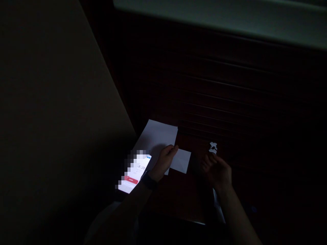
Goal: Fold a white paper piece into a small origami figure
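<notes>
My left hand [165, 161], with a dark watch [149, 180] on the wrist, grips a small white sheet of paper [182, 160] between thumb and fingers. Beneath that hand lie larger white paper sheets [160, 131] on a dark reddish-brown surface. My right hand [217, 172] hovers to the right, its fingers loosely bent with nothing visible in them. Torn paper pieces [213, 147] show just past its fingertips. A pale strip [219, 207] runs under the right wrist; I cannot make out what it is.
A lit phone [134, 178] with a red button on its screen stands left of my left wrist. A pale panel [63, 85] rises on the left. Dark slatted wood [217, 81] fills the back, under a light ledge [217, 20]. Much is lost in darkness.
</notes>
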Demonstrator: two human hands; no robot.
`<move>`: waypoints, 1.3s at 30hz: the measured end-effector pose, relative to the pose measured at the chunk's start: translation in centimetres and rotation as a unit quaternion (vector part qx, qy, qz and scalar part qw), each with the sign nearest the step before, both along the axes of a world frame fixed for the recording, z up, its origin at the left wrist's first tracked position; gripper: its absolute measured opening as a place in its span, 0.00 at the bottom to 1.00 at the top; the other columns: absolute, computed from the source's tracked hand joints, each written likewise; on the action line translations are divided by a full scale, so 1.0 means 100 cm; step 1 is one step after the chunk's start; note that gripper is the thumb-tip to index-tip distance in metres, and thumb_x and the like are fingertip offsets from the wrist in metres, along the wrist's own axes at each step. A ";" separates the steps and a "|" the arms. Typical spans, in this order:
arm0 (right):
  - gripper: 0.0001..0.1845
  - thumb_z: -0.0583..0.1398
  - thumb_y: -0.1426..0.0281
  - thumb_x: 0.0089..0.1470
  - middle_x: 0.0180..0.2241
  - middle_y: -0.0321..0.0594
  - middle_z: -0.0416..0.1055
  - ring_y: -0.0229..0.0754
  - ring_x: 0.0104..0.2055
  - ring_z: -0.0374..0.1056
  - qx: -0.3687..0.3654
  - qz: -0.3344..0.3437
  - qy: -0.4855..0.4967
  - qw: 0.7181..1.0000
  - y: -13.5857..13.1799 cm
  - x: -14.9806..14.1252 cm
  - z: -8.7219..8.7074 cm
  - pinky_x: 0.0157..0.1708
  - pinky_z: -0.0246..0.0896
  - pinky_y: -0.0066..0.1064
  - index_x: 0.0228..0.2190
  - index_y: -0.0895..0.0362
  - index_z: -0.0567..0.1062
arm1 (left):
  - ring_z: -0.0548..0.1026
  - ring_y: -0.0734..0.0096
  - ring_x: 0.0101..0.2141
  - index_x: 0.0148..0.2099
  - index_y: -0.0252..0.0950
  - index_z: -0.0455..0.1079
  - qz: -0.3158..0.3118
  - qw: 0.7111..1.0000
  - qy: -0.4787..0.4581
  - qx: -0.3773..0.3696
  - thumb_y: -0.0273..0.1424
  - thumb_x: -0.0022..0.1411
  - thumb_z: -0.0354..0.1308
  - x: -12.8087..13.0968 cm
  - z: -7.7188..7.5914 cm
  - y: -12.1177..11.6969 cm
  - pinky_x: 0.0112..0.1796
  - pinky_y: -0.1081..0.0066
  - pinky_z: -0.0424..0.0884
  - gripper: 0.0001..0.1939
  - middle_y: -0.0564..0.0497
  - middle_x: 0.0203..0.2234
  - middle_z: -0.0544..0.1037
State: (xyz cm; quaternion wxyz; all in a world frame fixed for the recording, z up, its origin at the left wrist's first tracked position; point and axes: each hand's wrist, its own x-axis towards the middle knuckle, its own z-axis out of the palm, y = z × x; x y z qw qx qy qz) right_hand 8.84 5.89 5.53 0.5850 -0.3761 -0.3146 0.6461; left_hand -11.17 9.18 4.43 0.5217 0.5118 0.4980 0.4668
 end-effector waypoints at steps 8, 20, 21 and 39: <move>0.17 0.51 0.64 0.53 0.17 0.31 0.49 0.34 0.20 0.51 -0.043 0.073 0.221 0.972 -0.014 -0.002 0.005 0.21 0.52 0.29 0.16 0.55 0.56 | 0.70 0.69 0.37 0.40 0.36 0.69 0.004 0.999 0.001 0.051 0.38 0.57 0.52 -0.001 -0.001 -0.010 0.36 0.73 0.64 0.13 0.50 0.36 0.73; 0.14 0.60 0.57 0.44 0.20 0.33 0.64 0.36 0.22 0.60 -0.025 -0.079 -0.172 0.982 -0.046 -0.038 -0.017 0.23 0.54 0.28 0.23 0.55 0.68 | 0.72 0.68 0.32 0.41 0.34 0.70 -0.048 0.998 0.004 0.036 0.39 0.52 0.56 -0.006 0.000 -0.046 0.32 0.72 0.66 0.16 0.47 0.32 0.76; 0.14 0.62 0.58 0.42 0.25 0.34 0.67 0.37 0.26 0.63 -0.004 -0.091 -0.192 0.977 -0.054 -0.042 -0.018 0.26 0.56 0.28 0.29 0.54 0.70 | 0.72 0.68 0.32 0.40 0.34 0.71 -0.048 0.997 0.023 0.048 0.38 0.51 0.57 -0.004 0.000 -0.053 0.32 0.72 0.66 0.16 0.48 0.32 0.76; 0.21 0.66 0.70 0.37 0.39 0.38 0.69 0.44 0.40 0.64 0.028 0.082 -0.180 0.980 -0.100 -0.042 -0.001 0.38 0.59 0.34 0.38 0.53 0.70 | 0.62 0.80 0.20 0.45 0.34 0.67 -0.150 0.988 -0.009 0.022 0.32 0.49 0.60 -0.010 0.018 -0.109 0.22 0.78 0.57 0.20 0.54 0.23 0.69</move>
